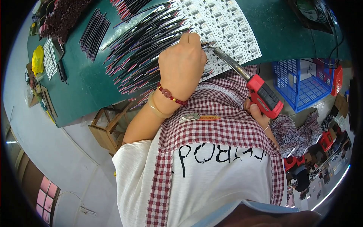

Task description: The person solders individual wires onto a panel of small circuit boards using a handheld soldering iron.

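My left hand (183, 56), closed in a pinch with its back showing, is over the edge of a white sheet of circuit boards (242, 34). A thin dark wire seems to come from its fingers, which are mostly hidden. My right hand (258, 113) is wrapped round a red and dark grey soldering iron (264, 96). The iron's metal shaft slants up and left, its tip close beside my left fingers, above the boards. Many black and red wires (141, 53) lie fanned out across the sheet's left part and under my left hand.
More wire bundles (94, 34) lie on the green table (81, 94). At its far left are a yellow object (38, 60) and a small board sheet (50, 58). A blue plastic crate (302, 83) stands right of the table edge; a wooden stool (107, 128) is below left.
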Demonstrator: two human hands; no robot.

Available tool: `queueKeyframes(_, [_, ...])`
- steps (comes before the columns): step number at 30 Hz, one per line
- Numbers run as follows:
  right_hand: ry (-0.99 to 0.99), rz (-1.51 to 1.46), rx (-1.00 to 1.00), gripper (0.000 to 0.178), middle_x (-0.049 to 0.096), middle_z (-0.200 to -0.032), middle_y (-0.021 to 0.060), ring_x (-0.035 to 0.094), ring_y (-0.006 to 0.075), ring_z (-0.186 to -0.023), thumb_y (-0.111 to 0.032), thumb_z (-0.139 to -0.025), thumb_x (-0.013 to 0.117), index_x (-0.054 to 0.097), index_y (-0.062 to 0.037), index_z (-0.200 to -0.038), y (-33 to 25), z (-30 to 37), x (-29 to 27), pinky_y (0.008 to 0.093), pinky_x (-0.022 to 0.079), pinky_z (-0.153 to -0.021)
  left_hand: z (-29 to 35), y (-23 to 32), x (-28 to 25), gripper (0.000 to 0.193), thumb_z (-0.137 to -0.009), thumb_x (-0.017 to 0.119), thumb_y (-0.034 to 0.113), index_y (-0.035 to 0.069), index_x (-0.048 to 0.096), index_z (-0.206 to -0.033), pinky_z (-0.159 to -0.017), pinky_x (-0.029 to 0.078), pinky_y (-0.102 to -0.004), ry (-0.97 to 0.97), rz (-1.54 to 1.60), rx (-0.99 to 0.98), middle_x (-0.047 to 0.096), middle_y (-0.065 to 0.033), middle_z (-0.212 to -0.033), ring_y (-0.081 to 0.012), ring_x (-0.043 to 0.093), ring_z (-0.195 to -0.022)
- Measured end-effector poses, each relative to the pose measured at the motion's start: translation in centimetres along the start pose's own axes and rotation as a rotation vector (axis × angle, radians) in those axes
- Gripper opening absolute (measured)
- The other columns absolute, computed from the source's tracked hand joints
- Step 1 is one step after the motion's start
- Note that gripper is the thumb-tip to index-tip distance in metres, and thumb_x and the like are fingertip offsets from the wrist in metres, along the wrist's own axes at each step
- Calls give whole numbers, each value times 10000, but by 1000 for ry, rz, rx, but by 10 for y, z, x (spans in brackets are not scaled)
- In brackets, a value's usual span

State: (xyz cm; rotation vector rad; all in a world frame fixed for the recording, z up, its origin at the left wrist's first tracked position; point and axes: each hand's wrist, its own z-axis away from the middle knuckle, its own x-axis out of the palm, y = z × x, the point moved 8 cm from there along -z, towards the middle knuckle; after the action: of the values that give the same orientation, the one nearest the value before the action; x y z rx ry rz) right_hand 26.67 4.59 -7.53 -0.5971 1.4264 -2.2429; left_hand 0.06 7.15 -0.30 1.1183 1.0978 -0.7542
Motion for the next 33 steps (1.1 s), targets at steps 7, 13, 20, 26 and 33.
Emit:
queueKeyframes(7, [15,30,-44,296,637,-954,87,610,158,-878,-50,-851,592,561,42,-1131,-5,2,-2,301,486,-793,1,1,-1,139,-752,631,119,45,518,-787,-508,468,-382,6,-13,11,592,-111,-727,-295,593,-594])
queueKeyframes(13, [-6,-174,-57,293,558,-803,72,514,134,-696,-124,-889,552,506,44,-1125,-26,1,5,278,444,-639,1,1,-2,136,-761,627,118,42,517,-788,-521,470,-379,-18,-11,23,583,-109,-751,-291,590,-606])
queueKeyframes(20, [49,-94,-19,592,492,-715,69,412,125,-532,-310,-882,575,369,51,-1304,-25,0,3,291,373,-563,5,9,-12,67,-762,585,57,39,529,-793,-546,487,-325,-60,-45,145,523,-92,-787,-231,584,-742])
queueKeyframes(26, [5,-153,38,621,485,-651,69,429,135,-538,-335,-863,595,375,61,-1287,-23,5,2,290,368,-541,18,19,-35,98,-742,636,46,61,571,-814,-549,460,-332,182,198,181,499,-72,-782,-235,557,-723])
queueKeyframes(33, [24,-140,-11,311,573,-807,66,530,139,-708,-95,-877,550,519,43,-1154,-30,9,2,277,448,-687,21,3,-3,93,-755,653,51,74,582,-810,-508,450,-339,61,155,63,589,-69,-738,-255,577,-586])
